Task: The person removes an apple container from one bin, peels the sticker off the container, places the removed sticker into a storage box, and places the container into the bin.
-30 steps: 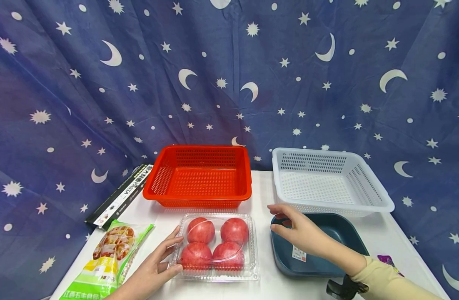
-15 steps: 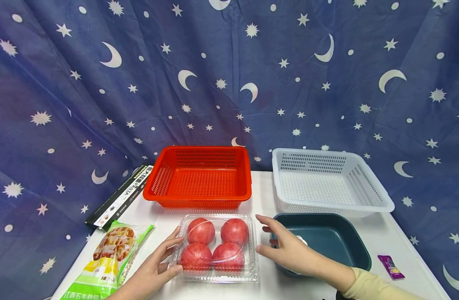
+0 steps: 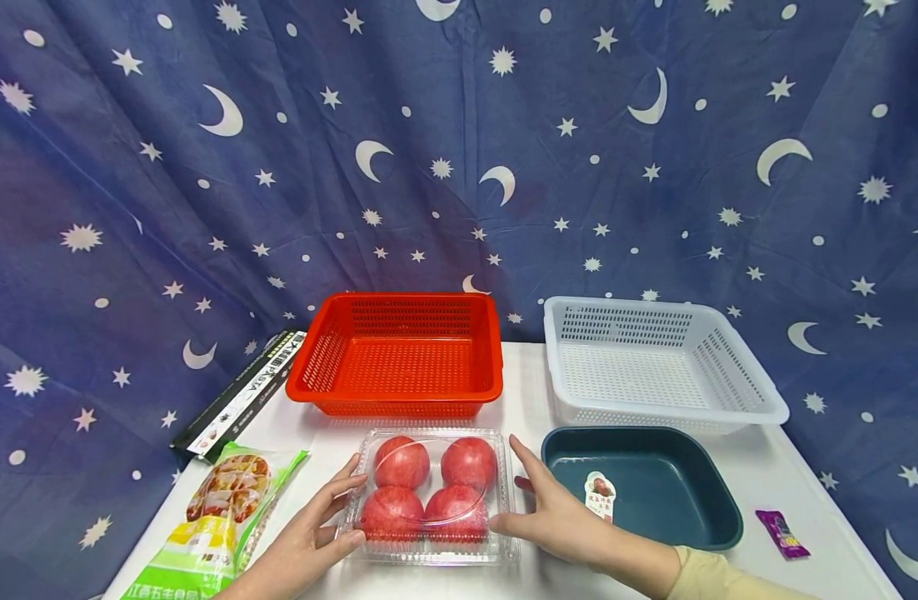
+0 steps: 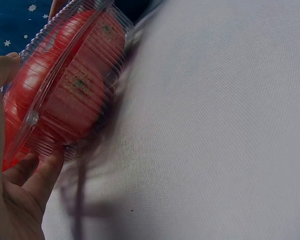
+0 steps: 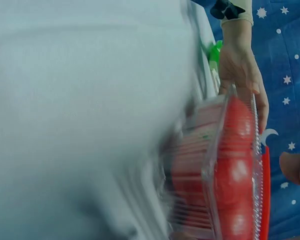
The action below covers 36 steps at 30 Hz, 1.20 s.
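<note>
A clear plastic clamshell box point(image 3: 429, 557) with several red apples point(image 3: 469, 462) inside lies on the white table. My left hand point(image 3: 297, 533) grips its left side; in the left wrist view, the thumb is at the lid edge and the fingers point(image 4: 47, 170) are against the base. At the box's right side my right hand point(image 3: 556, 517) is spread, its thumb tip overlapping the edge in the head view. In the right wrist view, the right thumb point(image 5: 297, 169) stands apart from the lid.
Behind the box is a red basket point(image 3: 395, 400), with a white basket point(image 3: 759, 400) to its right. A dark teal tub point(image 3: 676, 500) with a label inside stands at right, near a purple packet point(image 3: 782, 534). At left lie a green food bag point(image 3: 212, 525) and a black-and-white pasta box point(image 3: 241, 392).
My right hand has moved left from over the teal tub to the right edge of the clamshell box. The left hand and the box have stayed put.
</note>
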Motion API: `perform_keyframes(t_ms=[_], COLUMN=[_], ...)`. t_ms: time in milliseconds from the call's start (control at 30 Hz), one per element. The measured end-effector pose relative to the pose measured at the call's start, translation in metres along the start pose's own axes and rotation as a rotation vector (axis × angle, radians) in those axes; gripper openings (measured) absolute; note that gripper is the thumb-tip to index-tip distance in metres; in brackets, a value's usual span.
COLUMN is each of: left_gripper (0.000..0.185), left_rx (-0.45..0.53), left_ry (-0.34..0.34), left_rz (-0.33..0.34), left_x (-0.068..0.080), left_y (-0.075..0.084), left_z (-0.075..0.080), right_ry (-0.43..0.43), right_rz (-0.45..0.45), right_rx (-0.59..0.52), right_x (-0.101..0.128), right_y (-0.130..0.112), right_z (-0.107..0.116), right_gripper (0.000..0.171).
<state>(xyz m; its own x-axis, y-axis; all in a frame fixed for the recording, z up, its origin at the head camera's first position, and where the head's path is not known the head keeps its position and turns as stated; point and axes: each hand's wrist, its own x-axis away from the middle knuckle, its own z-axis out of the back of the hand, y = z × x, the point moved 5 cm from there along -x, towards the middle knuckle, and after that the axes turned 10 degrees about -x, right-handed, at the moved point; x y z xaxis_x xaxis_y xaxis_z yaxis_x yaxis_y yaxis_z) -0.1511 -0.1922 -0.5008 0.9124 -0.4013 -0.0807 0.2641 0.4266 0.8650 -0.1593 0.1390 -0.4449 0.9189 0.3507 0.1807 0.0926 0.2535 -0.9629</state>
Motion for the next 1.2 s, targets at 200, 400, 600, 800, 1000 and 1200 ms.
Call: perform_keyframes(t_ms=[200, 400, 600, 800, 1000, 1200], left_gripper=[0.060, 0.060, 0.061, 0.061, 0.061, 0.060], left_rx=[0.002, 0.009, 0.015, 0.006, 0.017, 0.002], left_ry=[0.000, 0.006, 0.010, 0.004, 0.000, 0.002], left_rz=[0.055, 0.087, 0.078, 0.075, 0.051, 0.036], left_x=[0.000, 0.000, 0.000, 0.000, 0.000, 0.000], left_y=[-0.002, -0.003, -0.003, -0.003, -0.002, -0.002], left_z=[0.000, 0.000, -0.001, -0.001, -0.001, 0.000], right_ry=[0.054, 0.112, 0.142, 0.131, 0.147, 0.153], right_rz=[-0.099, -0.175, -0.261, -0.289, -0.301, -0.337], right_rx=[-0.181, -0.297, -0.351, -0.399, -0.422, -0.446], right_x=[-0.004, -0.009, -0.013, -0.017, -0.020, -0.022], right_y=[0.011, 0.020, 0.028, 0.034, 0.036, 0.036], right_z=[-0.010, -0.016, -0.020, -0.023, -0.025, -0.028], right_gripper=[0.111, 0.110, 0.105, 0.101, 0.096, 0.093])
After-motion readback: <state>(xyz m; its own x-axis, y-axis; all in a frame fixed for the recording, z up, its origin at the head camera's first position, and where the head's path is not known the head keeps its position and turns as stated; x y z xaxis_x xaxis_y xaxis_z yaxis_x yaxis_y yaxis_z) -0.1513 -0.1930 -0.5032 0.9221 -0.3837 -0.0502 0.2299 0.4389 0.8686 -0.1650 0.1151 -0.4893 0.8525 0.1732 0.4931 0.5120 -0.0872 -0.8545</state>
